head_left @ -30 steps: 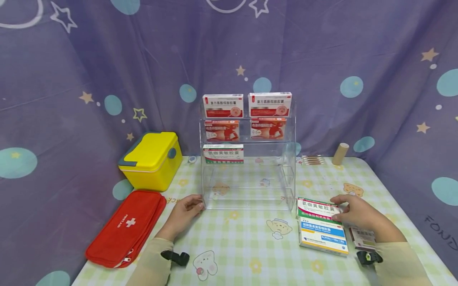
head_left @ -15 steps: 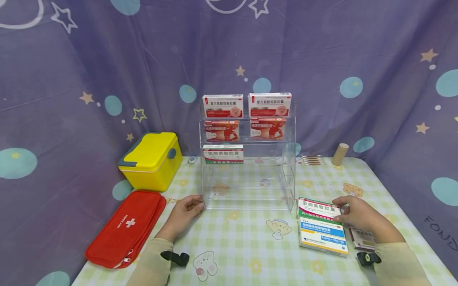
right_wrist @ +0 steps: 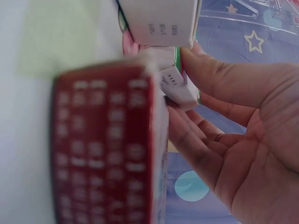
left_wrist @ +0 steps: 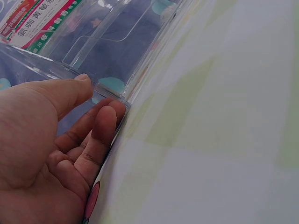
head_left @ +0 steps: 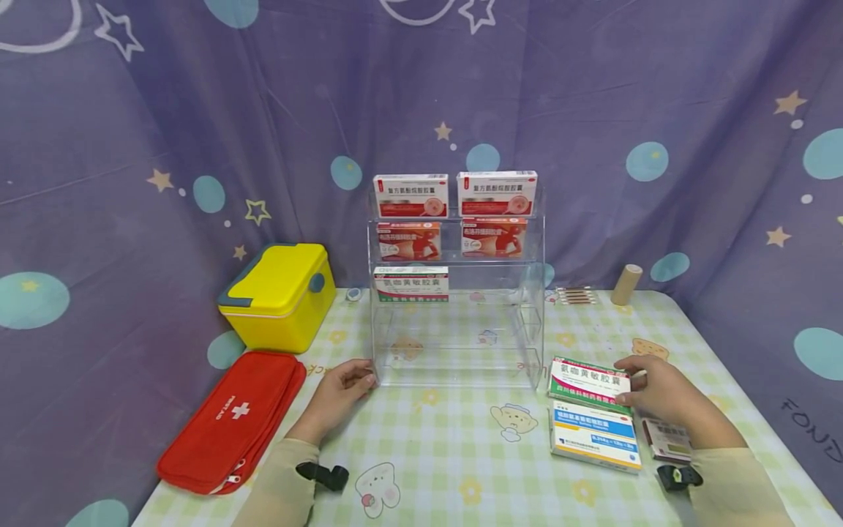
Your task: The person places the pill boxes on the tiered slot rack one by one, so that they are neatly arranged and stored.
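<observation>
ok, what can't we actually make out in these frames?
- Right wrist view: red box is blurred, print unreadable.
- Head view: small box behind the right hand is partly covered by the sleeve.
- Head view: strip pack too small to identify.
- Left wrist view: left hand against the clear rack; most of the rack is cut off.

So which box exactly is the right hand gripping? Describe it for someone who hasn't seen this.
Start at the clear acrylic shelf mid-table. Off its front right corner, the right hand pinches the green-and-white box. Unlike the blue-and-white box lying flat just nearer, it has a pink edge stripe.
</observation>
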A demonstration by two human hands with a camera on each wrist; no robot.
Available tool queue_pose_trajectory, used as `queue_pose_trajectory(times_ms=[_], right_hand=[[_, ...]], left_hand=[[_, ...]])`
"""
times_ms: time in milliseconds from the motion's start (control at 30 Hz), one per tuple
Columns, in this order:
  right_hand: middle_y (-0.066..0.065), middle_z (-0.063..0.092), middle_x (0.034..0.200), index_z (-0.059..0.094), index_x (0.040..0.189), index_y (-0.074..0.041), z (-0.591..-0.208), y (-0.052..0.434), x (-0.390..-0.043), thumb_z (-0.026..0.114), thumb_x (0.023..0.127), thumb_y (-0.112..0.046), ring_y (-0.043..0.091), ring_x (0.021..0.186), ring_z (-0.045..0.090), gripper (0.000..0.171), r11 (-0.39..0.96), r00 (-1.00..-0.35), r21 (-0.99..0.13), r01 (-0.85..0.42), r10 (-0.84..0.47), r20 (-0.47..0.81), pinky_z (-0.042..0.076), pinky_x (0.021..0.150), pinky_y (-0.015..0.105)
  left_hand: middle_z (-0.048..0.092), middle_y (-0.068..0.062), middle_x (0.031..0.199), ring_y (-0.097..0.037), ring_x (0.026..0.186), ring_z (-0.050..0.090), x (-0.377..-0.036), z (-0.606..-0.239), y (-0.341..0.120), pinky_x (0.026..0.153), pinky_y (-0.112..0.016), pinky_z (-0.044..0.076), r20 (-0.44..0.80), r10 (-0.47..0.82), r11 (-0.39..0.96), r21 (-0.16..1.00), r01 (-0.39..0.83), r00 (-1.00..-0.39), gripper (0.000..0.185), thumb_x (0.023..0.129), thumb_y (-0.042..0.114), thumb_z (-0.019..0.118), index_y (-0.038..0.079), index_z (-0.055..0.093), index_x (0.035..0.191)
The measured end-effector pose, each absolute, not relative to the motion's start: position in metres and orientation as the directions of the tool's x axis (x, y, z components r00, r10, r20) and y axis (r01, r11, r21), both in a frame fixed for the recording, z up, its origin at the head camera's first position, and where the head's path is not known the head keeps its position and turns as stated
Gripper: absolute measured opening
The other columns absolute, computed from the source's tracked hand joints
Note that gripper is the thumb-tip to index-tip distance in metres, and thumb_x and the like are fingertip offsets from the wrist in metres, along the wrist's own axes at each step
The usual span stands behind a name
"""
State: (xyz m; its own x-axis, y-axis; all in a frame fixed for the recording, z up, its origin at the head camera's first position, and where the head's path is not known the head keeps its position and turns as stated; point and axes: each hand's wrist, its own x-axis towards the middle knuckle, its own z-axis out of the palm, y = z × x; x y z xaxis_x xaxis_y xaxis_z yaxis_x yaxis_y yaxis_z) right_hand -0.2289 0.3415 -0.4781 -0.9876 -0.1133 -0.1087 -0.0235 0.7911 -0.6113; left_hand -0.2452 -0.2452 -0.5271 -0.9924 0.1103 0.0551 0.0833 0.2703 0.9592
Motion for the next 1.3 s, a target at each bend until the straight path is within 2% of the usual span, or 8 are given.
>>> queue_pose_trajectory(times_ms=[167, 267, 433, 633, 800, 1000, 1133, 1300], right_hand=[[0.020, 0.069, 0.114, 0.057, 0.139, 0.010, -0.479, 0.343, -0.229, 0.092, 0.081, -0.016, 0.033, 0.100, 0.068, 0.072, 0.801, -0.991, -0.597, -0.029, -0.102, -0.089, 0.059, 0.074, 0.046], [0.015, 0.069, 0.108, 0.059, 0.138, 0.007, -0.480, 0.345, -0.229, 0.092, 0.081, -0.020, 0.028, 0.093, 0.065, 0.072, 0.815, -0.992, -0.578, -0.031, -0.094, -0.080, 0.056, 0.070, 0.043], [0.017, 0.068, 0.112, 0.063, 0.137, 0.002, -0.480, 0.347, -0.229, 0.091, 0.083, -0.023, 0.024, 0.088, 0.063, 0.065, 0.835, -0.995, -0.550, -0.029, -0.078, -0.066, 0.052, 0.065, 0.038], [0.017, 0.067, 0.112, 0.065, 0.135, 0.002, -0.478, 0.347, -0.229, 0.086, 0.088, -0.020, 0.024, 0.087, 0.061, 0.056, 0.840, -0.996, -0.541, -0.043, -0.077, -0.039, 0.050, 0.065, 0.037], [0.015, 0.068, 0.110, 0.066, 0.132, 0.001, -0.478, 0.348, -0.228, 0.081, 0.093, -0.022, 0.022, 0.085, 0.061, 0.047, 0.837, -0.996, -0.544, -0.061, -0.086, -0.021, 0.049, 0.066, 0.037], [0.013, 0.068, 0.114, 0.071, 0.122, -0.005, -0.479, 0.349, -0.227, 0.072, 0.102, -0.026, 0.019, 0.084, 0.059, 0.029, 0.825, -0.992, -0.550, -0.130, -0.108, 0.072, 0.049, 0.069, 0.037], [0.018, 0.068, 0.118, 0.070, 0.122, -0.005, -0.469, 0.349, -0.224, 0.069, 0.104, -0.030, 0.020, 0.085, 0.061, 0.031, 0.801, -0.986, -0.577, -0.159, -0.096, 0.139, 0.050, 0.067, 0.036], [0.010, 0.072, 0.106, 0.068, 0.123, -0.007, -0.448, 0.349, -0.218, 0.067, 0.105, -0.033, 0.012, 0.085, 0.062, 0.032, 0.801, -0.967, -0.570, -0.180, -0.037, 0.253, 0.049, 0.061, 0.031]], left_hand=[[0.072, -0.014, 0.105, -0.025, 0.094, 0.071, -0.246, -0.529, -0.246, 0.077, -0.028, 0.060, 0.067, 0.113, 0.271, 0.958, 0.095, -0.991, 0.035, 0.102, 0.008, 0.070, -0.003, 0.065, 0.134], [0.072, -0.015, 0.105, -0.026, 0.095, 0.071, -0.246, -0.529, -0.246, 0.077, -0.028, 0.060, 0.066, 0.113, 0.268, 0.959, 0.094, -0.991, 0.035, 0.101, 0.008, 0.070, -0.004, 0.064, 0.134], [0.072, -0.015, 0.105, -0.027, 0.095, 0.071, -0.246, -0.528, -0.246, 0.077, -0.028, 0.060, 0.061, 0.110, 0.268, 0.959, 0.089, -0.992, 0.035, 0.101, 0.007, 0.070, -0.003, 0.064, 0.134], [0.072, -0.015, 0.105, -0.025, 0.094, 0.071, -0.245, -0.528, -0.245, 0.077, -0.028, 0.060, 0.070, 0.105, 0.272, 0.957, 0.097, -0.992, 0.035, 0.102, 0.007, 0.070, -0.004, 0.064, 0.135], [0.072, -0.017, 0.107, -0.028, 0.096, 0.071, -0.245, -0.527, -0.245, 0.077, -0.028, 0.060, 0.062, 0.106, 0.271, 0.959, 0.089, -0.992, 0.035, 0.102, 0.007, 0.069, -0.004, 0.063, 0.135], [0.072, -0.018, 0.108, -0.031, 0.097, 0.070, -0.244, -0.526, -0.244, 0.077, -0.030, 0.060, 0.065, 0.110, 0.271, 0.958, 0.093, -0.992, 0.035, 0.102, 0.008, 0.069, -0.004, 0.063, 0.135], [0.072, -0.019, 0.107, -0.031, 0.095, 0.071, -0.244, -0.527, -0.245, 0.076, -0.030, 0.061, 0.085, 0.112, 0.281, 0.953, 0.114, -0.990, 0.036, 0.102, 0.007, 0.069, -0.007, 0.062, 0.135], [0.072, -0.018, 0.107, -0.030, 0.096, 0.071, -0.243, -0.527, -0.245, 0.077, -0.029, 0.060, 0.075, 0.110, 0.274, 0.956, 0.103, -0.991, 0.036, 0.102, 0.009, 0.069, -0.005, 0.063, 0.135]])
